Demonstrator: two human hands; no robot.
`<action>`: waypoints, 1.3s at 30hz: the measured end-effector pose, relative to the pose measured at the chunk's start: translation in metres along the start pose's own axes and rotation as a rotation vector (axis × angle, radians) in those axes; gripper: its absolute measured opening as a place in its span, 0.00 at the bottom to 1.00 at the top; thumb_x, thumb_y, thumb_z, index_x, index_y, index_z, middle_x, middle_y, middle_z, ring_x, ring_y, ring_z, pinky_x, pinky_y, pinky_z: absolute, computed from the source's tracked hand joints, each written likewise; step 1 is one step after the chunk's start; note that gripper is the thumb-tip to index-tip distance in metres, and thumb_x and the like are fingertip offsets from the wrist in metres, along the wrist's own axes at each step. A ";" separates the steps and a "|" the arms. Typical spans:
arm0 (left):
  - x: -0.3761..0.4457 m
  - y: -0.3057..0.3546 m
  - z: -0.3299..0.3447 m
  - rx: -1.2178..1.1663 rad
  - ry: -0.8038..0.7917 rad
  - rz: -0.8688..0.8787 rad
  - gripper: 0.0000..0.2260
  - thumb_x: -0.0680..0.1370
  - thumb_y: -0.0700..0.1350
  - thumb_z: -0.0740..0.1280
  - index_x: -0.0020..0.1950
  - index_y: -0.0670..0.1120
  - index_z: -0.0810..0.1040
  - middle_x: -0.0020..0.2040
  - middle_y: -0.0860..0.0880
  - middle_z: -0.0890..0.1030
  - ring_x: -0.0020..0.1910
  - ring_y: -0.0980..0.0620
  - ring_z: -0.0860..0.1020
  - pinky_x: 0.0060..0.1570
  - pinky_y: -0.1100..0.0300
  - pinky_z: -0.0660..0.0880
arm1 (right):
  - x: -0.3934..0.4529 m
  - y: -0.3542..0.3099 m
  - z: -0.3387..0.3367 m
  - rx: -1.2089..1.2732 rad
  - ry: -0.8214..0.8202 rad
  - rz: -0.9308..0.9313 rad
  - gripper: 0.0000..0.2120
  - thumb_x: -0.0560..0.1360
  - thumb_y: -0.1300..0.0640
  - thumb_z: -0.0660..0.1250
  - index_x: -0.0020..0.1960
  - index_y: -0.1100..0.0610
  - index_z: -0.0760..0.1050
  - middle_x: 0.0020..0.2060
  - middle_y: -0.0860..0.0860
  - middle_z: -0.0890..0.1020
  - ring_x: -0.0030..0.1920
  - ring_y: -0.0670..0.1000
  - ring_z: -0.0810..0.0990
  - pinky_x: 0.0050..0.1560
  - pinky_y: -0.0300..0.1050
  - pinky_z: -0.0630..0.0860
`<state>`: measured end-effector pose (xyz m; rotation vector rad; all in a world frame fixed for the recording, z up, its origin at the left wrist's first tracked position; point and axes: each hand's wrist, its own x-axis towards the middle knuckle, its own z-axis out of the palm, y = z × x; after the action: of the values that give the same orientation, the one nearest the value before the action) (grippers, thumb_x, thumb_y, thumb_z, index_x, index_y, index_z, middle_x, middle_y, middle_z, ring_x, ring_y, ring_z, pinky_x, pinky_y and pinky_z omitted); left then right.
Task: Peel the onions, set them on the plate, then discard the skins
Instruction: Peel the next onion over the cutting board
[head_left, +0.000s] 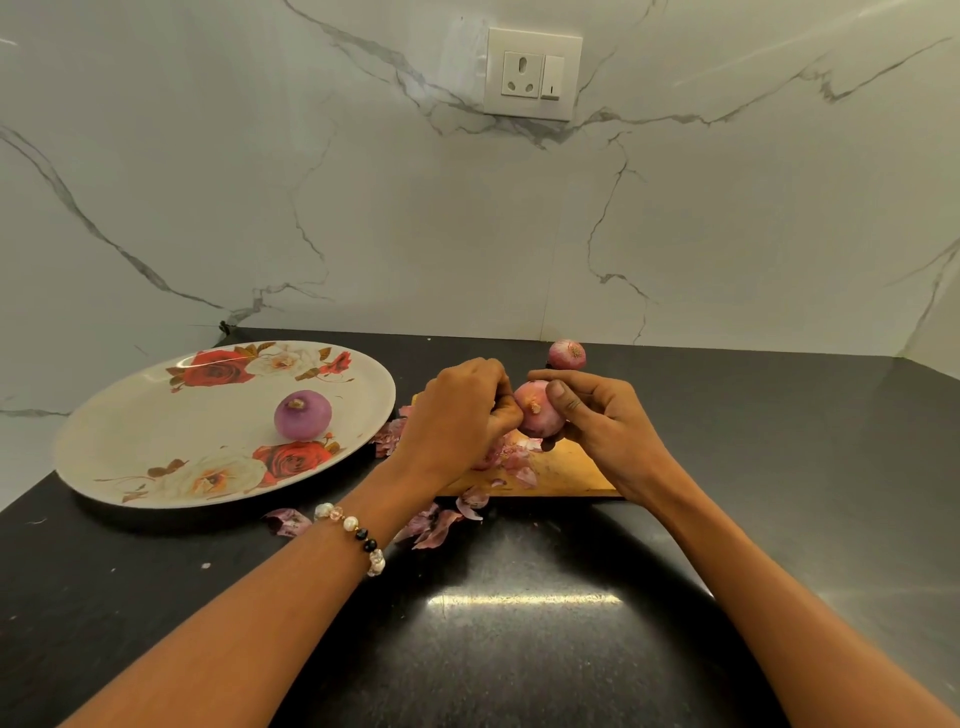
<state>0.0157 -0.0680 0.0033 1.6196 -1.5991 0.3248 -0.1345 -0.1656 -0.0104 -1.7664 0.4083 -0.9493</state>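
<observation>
Sitting at the far left, the floral plate (104, 441) is carrying one peeled onion (303, 415), purple and smooth, parked near its middle where it is not likely to roll off. Loose skins (436, 527) are lying on the dark counter (519, 649) just beside the plate's near rim and under the left forearm, with more scattered on the wooden board (571, 475); they look to be falling wherever they come away, waiting for the discard step.

Above the board, the left hand (457, 410) is curling its fingers against the side of the onion in hand (537, 408), seemingly pinching at a strip of skin, though the fingertips themselves are hidden. The right hand (597, 421) is cradling that onion from the other side, thumb pressing on top, probably to steady it against the pull. Holding it over the board is likely keeping the mess in one spot.

Behind the hands, a third onion (567, 355) is resting on the counter, apparently unpeeled. By my reckoning, the task is about a third done.
</observation>
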 end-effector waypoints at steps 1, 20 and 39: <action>0.001 -0.001 0.000 -0.006 -0.006 -0.028 0.03 0.74 0.42 0.68 0.42 0.43 0.77 0.38 0.49 0.79 0.36 0.52 0.76 0.37 0.53 0.77 | 0.000 0.000 0.000 0.029 0.007 0.008 0.15 0.77 0.53 0.63 0.59 0.58 0.79 0.52 0.57 0.83 0.49 0.60 0.84 0.40 0.54 0.83; 0.000 0.005 -0.005 -0.410 0.049 0.002 0.09 0.69 0.39 0.77 0.48 0.45 0.83 0.47 0.50 0.83 0.44 0.57 0.81 0.44 0.72 0.75 | 0.001 -0.010 0.000 0.349 -0.008 0.122 0.18 0.80 0.55 0.57 0.58 0.66 0.77 0.46 0.61 0.83 0.36 0.59 0.81 0.31 0.45 0.79; 0.000 0.001 0.002 -0.238 0.047 0.114 0.05 0.70 0.39 0.75 0.44 0.40 0.84 0.49 0.45 0.81 0.46 0.54 0.78 0.44 0.68 0.77 | 0.001 -0.001 0.002 0.250 0.012 0.136 0.19 0.75 0.52 0.61 0.58 0.64 0.78 0.51 0.63 0.82 0.43 0.58 0.83 0.35 0.47 0.81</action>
<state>0.0144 -0.0696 0.0022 1.3356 -1.6313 0.2202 -0.1328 -0.1642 -0.0093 -1.4887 0.3947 -0.8747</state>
